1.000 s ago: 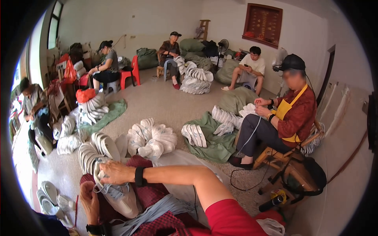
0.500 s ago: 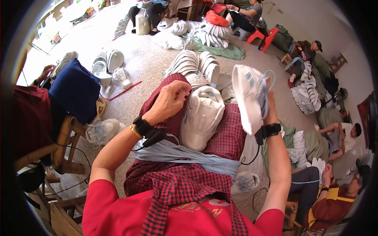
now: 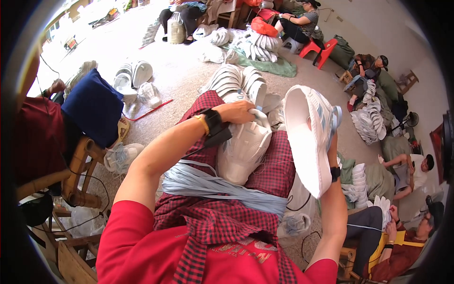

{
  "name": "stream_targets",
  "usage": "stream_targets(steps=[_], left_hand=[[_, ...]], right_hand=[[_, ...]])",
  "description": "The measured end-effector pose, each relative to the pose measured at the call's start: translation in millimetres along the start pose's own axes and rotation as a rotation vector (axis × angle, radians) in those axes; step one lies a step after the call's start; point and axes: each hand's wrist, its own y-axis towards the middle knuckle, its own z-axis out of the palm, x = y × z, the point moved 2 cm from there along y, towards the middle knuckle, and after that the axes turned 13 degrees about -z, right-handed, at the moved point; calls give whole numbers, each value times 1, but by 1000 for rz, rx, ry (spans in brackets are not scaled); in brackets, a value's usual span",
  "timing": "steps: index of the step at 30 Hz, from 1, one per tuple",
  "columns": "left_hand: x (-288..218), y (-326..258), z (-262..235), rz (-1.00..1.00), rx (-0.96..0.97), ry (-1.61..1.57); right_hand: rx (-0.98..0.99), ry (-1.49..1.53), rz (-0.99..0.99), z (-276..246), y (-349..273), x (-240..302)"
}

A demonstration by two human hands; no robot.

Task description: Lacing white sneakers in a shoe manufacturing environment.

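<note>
A white sneaker [image 3: 243, 151] without visible laces lies toe toward me on my lap, over a red-and-black checked apron [image 3: 272, 163]. My left hand [image 3: 238, 112] reaches across to its far end, fingers closed at the rim of the opening. On the right, my right hand [image 3: 334, 150] holds up a second white sneaker, the laced sneaker [image 3: 309, 156], with pale blue stripes and a pale blue lace loop. That shoe hides most of the hand; a fingertip shows in its opening. Across my lap runs a bundle of light blue laces [image 3: 213, 184].
Stacked white shoe uppers [image 3: 231, 80] stand on the floor beyond my knees. To the left are a blue cloth [image 3: 92, 109] and a bamboo stool [image 3: 82, 175]. Another laced shoe [image 3: 124, 157] lies nearby. Several people sit around with shoe piles; a red chair [image 3: 319, 51] stands far right.
My left hand has moved right, from my knee onto the opening of the lap sneaker. The sneaker in my right hand has turned, showing more of its opening and pale side, and sits slightly lower.
</note>
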Motion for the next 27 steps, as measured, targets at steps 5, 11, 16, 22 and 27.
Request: stream_targets(steps=[5, 11, 16, 22, 27], left_hand=[[-14, -14, -14, 17, -20, -191], [-23, -36, -11, 97, -362, -158], [-23, -20, -20, -100, -113, -277], [-13, -62, -133, 486, -471, 9], [91, -133, -187, 210, -251, -885]], right_hand=[[353, 505, -147, -42, -28, -5], [123, 440, -167, -52, -40, -1], [-62, 340, -189, 4, -43, -6], [-329, 231, -149, -17, -79, 11], [-348, -380, -1, -4, -32, 21]])
